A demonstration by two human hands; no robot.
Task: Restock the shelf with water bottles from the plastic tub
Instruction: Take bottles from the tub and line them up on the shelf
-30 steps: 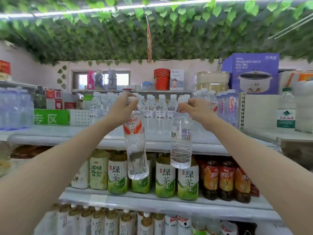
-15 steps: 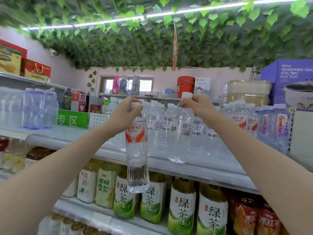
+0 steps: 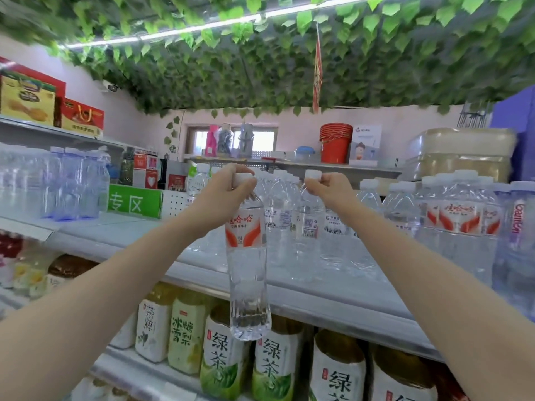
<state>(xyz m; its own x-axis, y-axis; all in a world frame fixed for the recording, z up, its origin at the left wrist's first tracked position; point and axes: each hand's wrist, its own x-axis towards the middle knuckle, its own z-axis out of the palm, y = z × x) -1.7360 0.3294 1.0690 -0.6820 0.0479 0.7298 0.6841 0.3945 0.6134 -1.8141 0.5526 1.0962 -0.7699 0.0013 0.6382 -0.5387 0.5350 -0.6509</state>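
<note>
Head view: two hands up, two water bottles held, one each. Left hand (image 3: 228, 192) had its fingers curled round the white cap and neck of a red-labelled water bottle (image 3: 246, 256). It hung upright, below the hand and in front of the shelf edge (image 3: 318, 302), not on it. Right hand (image 3: 330, 189) pinched the white cap of a second water bottle (image 3: 308, 227) with a barcode label, fingers curled tight. That bottle was upright over the shelf, among the clear bottles just behind both hands. Could not tell whether its base touched the shelf.

Right of the right hand stood a row of red-labelled bottles (image 3: 454, 215), count unclear from blur. Far left of the left hand were at least three blue-tinted bottles (image 3: 72, 183), with one green sign (image 3: 134, 201) nearer the hand. Below the hands, one tier down, were three green tea bottles (image 3: 223, 357) with readable labels, and two paler tea bottles (image 3: 185, 334) to their left. One stack of red buckets (image 3: 335, 143) sat above and behind the right hand. Leaf garlands (image 3: 260, 68) covered the ceiling.
</note>
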